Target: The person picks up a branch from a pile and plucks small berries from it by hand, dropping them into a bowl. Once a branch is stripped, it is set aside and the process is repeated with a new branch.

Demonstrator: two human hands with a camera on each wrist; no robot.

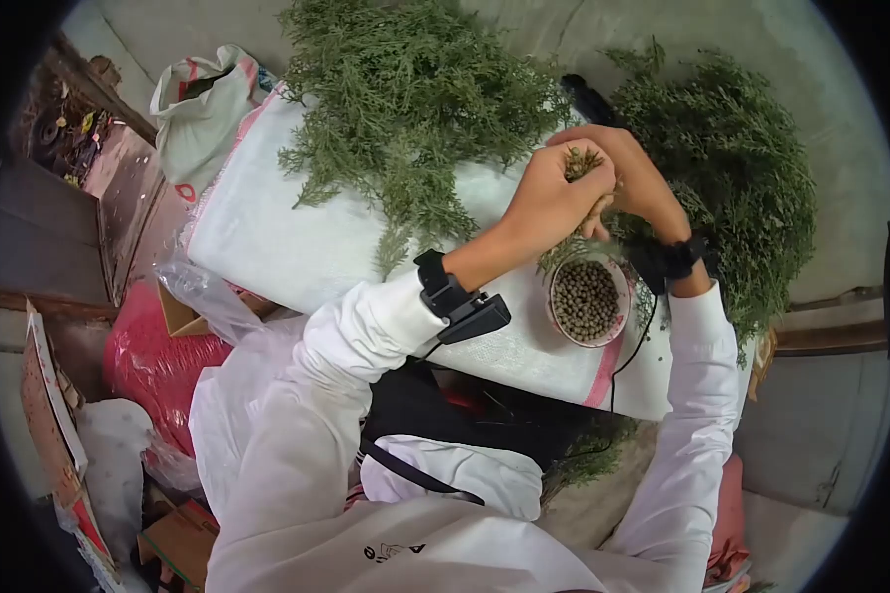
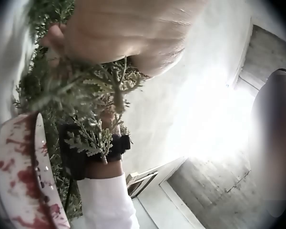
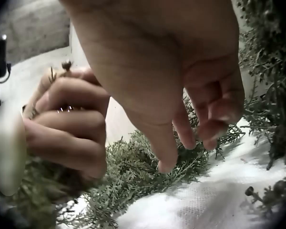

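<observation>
In the head view, my left hand is curled round a green sprig with small round berries, above a patterned bowl of brownish-green berries. Leafy stems hang below this hand in the left wrist view, beside the bowl's red-stained wall. My right hand is just beyond the left one. In the right wrist view, the right hand has its fingers spread and loosely bent with nothing visible between them; the left hand shows curled fingers at the left.
One leafy pile lies on the white sacking, another at the right. A whitish sack stands at the upper left, a red plastic-wrapped bundle below it. A thin black cable runs beside the bowl.
</observation>
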